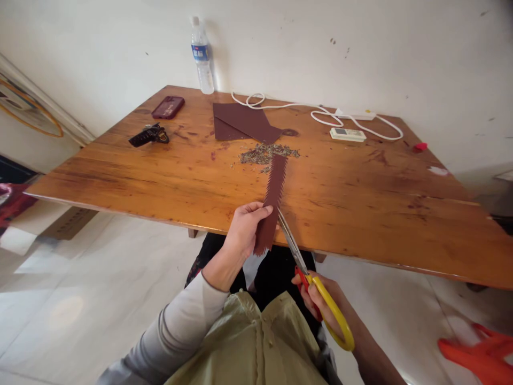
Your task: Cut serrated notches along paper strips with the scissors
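Pinched between the thumb and fingers of my left hand (247,227) is a long dark-red strip of paper or thin card (276,184), its edges cut into small teeth. The strip reaches from the table's front edge up toward a heap of small brownish clippings (259,154). My right hand (320,297) is closed around the red and yellow handles of a pair of scissors (292,243). Their blades point up and left, with the tips at the strip's right edge beside my left fingers. Whether the blades touch the strip I cannot tell.
Behind the clippings lie dark-red sheets (240,122). A water bottle (202,64), a phone (168,107) and a black hair clip (148,135) stand or lie at the left. To the right are a white cable (288,106) and a remote control (347,135) on the wooden table (180,176).
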The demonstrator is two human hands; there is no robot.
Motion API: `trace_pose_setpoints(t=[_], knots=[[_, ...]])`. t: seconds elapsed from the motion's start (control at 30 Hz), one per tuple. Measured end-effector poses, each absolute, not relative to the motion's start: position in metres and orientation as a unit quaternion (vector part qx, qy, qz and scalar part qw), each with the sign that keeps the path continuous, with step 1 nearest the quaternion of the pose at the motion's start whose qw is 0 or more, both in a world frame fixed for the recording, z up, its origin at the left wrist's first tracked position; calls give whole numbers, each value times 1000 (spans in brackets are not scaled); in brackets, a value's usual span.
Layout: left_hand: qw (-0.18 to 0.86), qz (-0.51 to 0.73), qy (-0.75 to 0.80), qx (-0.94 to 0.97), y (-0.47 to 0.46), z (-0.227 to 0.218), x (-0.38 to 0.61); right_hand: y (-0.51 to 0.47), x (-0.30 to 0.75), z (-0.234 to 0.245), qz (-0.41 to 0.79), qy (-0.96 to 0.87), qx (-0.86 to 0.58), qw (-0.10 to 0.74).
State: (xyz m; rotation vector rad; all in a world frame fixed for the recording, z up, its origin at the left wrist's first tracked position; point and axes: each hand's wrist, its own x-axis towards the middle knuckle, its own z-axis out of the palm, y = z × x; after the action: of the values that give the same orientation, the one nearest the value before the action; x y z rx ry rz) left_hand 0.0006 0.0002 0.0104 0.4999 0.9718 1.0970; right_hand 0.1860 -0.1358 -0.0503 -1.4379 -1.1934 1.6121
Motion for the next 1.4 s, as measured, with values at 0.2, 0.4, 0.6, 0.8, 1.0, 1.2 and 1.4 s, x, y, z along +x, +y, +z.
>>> trace_pose_setpoints(t=[0.2, 0.4, 0.6, 0.8, 1.0, 1.2, 1.4], knots=[[683, 526, 450, 235, 0, 8, 1, -139, 176, -49, 601, -434, -588, 323], [679, 532, 449, 232, 0, 8, 2, -140, 174, -42, 603, -413, -605, 316], [684, 532, 450, 219, 0, 10, 2, -142, 167, -38, 592, -411, -606, 337], [703, 515, 441, 215, -1, 12, 2, -140, 172, -39, 607, -410, -600, 320], [707, 529, 424, 202, 0, 12, 2, -137, 185, -49, 630, -430, -558, 329], [711, 521, 423, 209, 0, 15, 3, -138, 194, -55, 615, -441, -566, 326], [701, 521, 427, 234, 1, 9, 0, -136, 193, -58, 594, -415, -598, 344]])
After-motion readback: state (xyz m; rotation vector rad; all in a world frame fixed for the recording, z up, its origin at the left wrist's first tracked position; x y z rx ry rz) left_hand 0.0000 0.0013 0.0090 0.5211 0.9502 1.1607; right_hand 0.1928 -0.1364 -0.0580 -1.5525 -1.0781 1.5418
